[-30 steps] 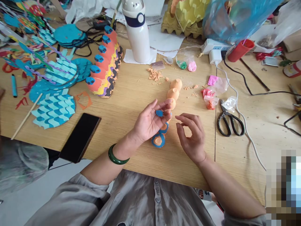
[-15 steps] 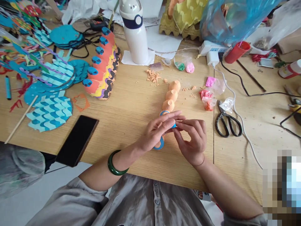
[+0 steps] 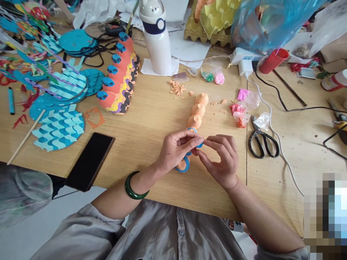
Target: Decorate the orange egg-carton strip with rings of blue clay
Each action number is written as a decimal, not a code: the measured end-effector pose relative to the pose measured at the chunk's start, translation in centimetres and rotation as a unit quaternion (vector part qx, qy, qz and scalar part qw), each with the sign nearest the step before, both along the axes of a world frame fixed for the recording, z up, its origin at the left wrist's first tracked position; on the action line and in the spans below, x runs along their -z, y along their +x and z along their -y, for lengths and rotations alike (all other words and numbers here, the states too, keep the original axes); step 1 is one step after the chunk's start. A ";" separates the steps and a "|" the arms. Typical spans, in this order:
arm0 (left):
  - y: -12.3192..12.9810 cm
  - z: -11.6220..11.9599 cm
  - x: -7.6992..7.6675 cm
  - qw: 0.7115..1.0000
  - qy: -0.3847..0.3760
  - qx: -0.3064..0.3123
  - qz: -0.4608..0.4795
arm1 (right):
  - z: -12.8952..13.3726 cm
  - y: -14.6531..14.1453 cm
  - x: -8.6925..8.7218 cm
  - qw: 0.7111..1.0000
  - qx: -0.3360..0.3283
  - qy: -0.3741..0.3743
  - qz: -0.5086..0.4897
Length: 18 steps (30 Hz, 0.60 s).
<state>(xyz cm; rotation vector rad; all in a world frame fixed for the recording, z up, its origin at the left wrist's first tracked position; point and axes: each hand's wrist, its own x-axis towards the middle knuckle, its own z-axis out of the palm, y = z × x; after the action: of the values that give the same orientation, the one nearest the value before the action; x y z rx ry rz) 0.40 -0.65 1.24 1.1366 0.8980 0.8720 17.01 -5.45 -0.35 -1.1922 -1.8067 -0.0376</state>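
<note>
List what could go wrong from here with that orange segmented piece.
The blue band, pinched between the left hand and right hand, could slip or sit crooked on the orange segmented piece. That piece's far end lies unsupported and might roll. The black phone seems to overhang the table edge, so an elbow could knock it off.

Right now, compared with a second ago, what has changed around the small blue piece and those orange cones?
The left hand turned palm-down and the right hand moved in; together they pinch the small blue piece at the row of orange cones. The black-handled scissors and black phone stayed put.
</note>
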 end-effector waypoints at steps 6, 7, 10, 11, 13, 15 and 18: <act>-0.2 -0.2 -0.2 1.000 -0.001 0.029 -0.007 | 0.1 0.3 0.3 1.000 0.003 0.004 -0.026; -0.2 -0.2 -0.2 0.999 0.001 0.036 -0.003 | 0.1 0.3 0.3 0.999 0.004 0.000 -0.033; 0.0 -0.2 -0.1 0.999 0.006 0.038 0.015 | 0.0 0.4 0.3 0.999 0.016 -0.013 -0.036; 0.0 -0.3 -0.1 0.999 0.007 0.031 0.017 | 0.0 0.4 0.3 0.999 0.021 -0.015 -0.038; 0.2 -0.3 -0.1 1.000 0.005 0.016 0.018 | -0.1 0.4 0.3 0.999 0.027 -0.016 -0.040; 0.2 -0.4 -0.2 1.000 0.001 0.011 0.020 | -0.1 0.4 0.2 0.999 0.019 -0.009 -0.028; 0.2 -0.4 -0.3 1.000 0.000 0.016 0.024 | -0.1 0.4 0.2 1.000 0.005 0.014 0.003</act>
<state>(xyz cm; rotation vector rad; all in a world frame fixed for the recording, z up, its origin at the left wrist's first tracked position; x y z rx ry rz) 0.59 -0.28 1.51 1.1236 0.8385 0.8700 17.37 -5.37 -0.50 -1.1824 -1.7991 -0.0720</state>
